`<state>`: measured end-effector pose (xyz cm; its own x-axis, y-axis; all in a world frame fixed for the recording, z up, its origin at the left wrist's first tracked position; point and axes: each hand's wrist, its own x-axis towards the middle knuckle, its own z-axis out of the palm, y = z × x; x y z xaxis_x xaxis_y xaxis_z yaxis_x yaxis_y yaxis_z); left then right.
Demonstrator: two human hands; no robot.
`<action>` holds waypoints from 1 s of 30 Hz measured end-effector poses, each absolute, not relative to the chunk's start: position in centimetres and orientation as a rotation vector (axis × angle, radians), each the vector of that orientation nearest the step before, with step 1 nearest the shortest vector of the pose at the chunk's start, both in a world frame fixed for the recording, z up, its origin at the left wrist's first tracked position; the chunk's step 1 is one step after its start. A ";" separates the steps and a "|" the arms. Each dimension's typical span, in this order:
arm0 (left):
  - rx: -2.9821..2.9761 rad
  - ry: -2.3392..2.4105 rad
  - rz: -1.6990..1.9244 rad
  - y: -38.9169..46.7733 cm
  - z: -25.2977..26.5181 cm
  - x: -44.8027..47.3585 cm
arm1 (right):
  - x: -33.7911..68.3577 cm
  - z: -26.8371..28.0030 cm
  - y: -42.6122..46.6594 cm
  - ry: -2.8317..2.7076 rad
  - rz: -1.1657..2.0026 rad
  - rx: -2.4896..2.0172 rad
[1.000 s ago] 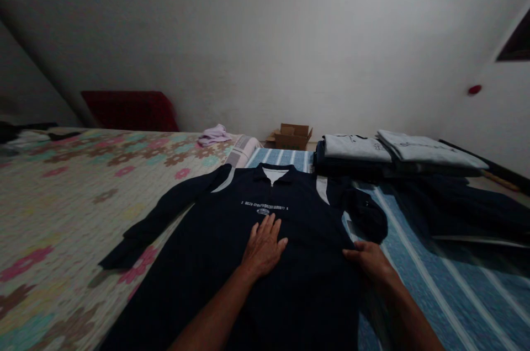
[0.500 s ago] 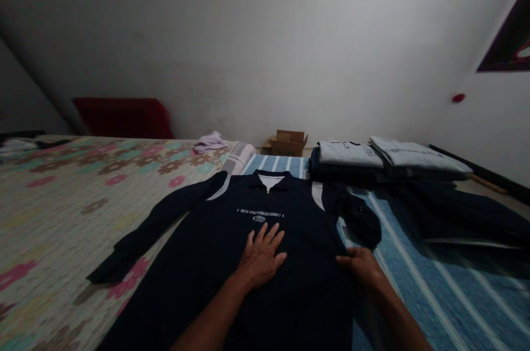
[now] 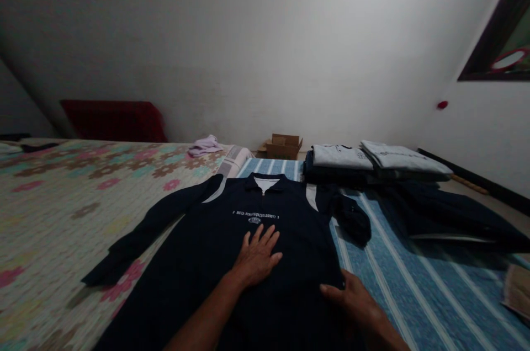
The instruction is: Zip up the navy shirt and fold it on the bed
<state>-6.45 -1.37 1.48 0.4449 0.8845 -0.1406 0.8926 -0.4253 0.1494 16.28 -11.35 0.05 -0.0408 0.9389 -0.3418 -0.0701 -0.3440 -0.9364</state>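
A dark navy long-sleeved pullover with a zip collar, pale shoulder panels and white chest lettering lies spread out, front up. My left hand rests flat on its chest, just below the printed badge, fingers apart. At the pullover's right side edge is my right hand, its thumb on top of the cloth and its fingers curled at the edge, partly hidden. One sleeve stretches out to the left; the other sleeve is bunched on the right. The hem is out of view.
Folded pale garments sit stacked on dark ones at the back right, near another dark garment. Beneath are a flowered cover and a blue striped cloth. A pinkish cloth and cardboard box are toward the wall.
My right hand has moved down along the pullover's right edge and slightly left. My left hand stays on the chest. The view has shifted a little to the right.
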 end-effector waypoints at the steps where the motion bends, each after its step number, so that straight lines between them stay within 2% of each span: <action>1: 2.486 1.552 -0.063 -1.4 1.6 -6.4 | 15.9 0.1 -12.0 -0.994 1.528 -1.350; 9: 2.477 1.521 -0.097 -1.6 2.0 -6.4 | 15.6 1.4 -15.3 -1.033 1.666 -1.317; 13: 2.490 1.516 -0.095 -1.7 2.0 -6.4 | 16.3 1.2 -15.4 -1.118 1.618 -1.337; 23: 2.435 1.520 -0.201 -1.5 3.6 -6.0 | 18.2 -2.1 -13.4 -1.384 1.152 -1.818; 30: 2.535 1.523 -0.036 4.4 3.7 -1.4 | 18.3 0.6 -9.1 -1.628 0.612 -2.072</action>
<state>-1.36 4.40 3.70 0.4741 0.8730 -0.1150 0.8774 -0.4574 0.1447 18.29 -9.09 0.62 0.2119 0.9744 -0.0757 0.7831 -0.2156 -0.5833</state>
